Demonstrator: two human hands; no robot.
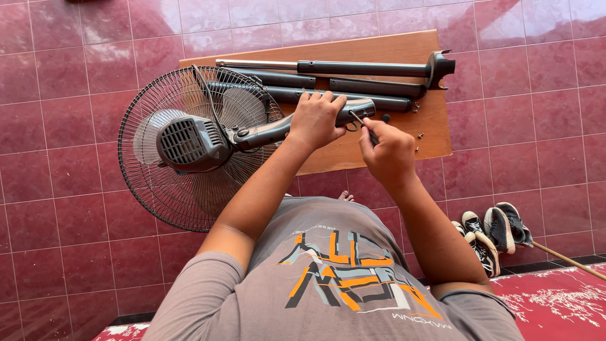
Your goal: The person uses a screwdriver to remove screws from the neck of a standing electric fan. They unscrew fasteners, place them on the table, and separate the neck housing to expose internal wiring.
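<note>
The left hand is clamping the stiff, top-heavy fan neck — best gripped there — while the right hand is pinching a slim screwdriver just beside it.

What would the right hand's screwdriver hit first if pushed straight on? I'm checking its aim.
Probably the fan neck, near the end that the left hand grips; the right hand points the screwdriver there, though depth is unclear.

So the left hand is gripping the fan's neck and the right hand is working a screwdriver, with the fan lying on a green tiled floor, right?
Not quite: the floor tiles are dark red, not green, as the head view shows. The rest stands: the left hand grips the fan's neck, and the right hand works a screwdriver.
</note>
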